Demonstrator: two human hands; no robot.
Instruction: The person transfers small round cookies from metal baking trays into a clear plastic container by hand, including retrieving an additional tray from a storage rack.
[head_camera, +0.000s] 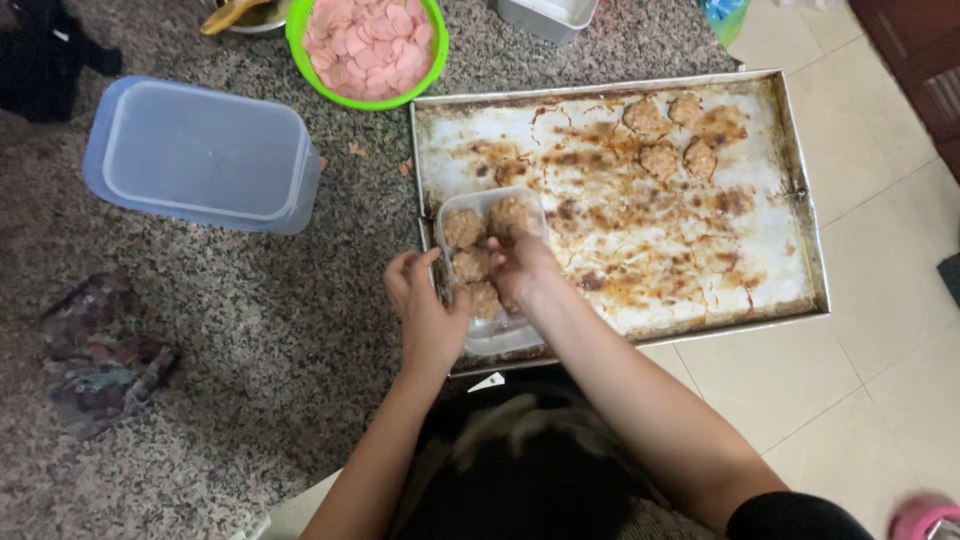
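Both hands are down at the near corner of a big stained baking tray (790, 200) that sits on a speckled granite table (250, 330). The left hand (428, 310) grips the edge of a small clear plastic container (490, 262) resting on that corner, fingers curled around its near side. The right hand (520, 268) reaches into the container, fingers closed down among the breaded patties (465, 228) packed inside; it looks to be pinching one, though the fingertips are hidden. Farther out from the right hand, at the tray's far end, four more patties (668, 135) lie in a loose cluster on the browned lining. Beyond the left hand stands a green bowl (298, 40) full of pink sliced sausage (368, 45), and off to the left of it an empty blue-tinted storage tub (200, 155). A crumpled dark cloth (105, 350) lies well to the left of the hands.
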